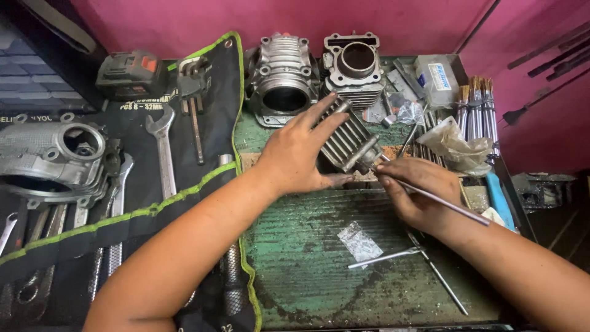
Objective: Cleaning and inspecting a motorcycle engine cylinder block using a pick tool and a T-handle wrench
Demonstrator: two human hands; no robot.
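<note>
left hand clasps a finned engine cylinder lying tilted on the green bench, long axis toward upper left | right hand pinches a thin metal rod, tip at the cylinder's lower right end | two more cylinders stand behind

A single camera worn on the person's head looks steeply down and forward over a green workbench, close enough that both forearms enter from the bottom edge. The left hand and right hand sit near the frame's centre. A pink wall closes off the top. No second view overlaps it.
</note>
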